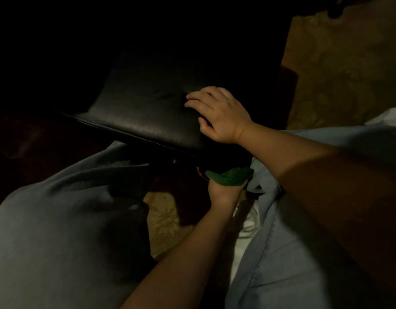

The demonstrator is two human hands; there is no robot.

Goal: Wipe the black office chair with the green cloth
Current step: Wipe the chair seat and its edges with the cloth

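Head view: the green cloth (230, 176) sits bunched in the left hand (223, 191), which grips it from below, fingers hidden by the fabric, just under the near edge of the black office chair (148, 121) seat. The right hand (217, 114) rests on the seat top, fingers spread and relaxed, holding nothing. Grey trouser legs (59, 219) flank the arms; a patterned floor (337, 63) lies beyond.
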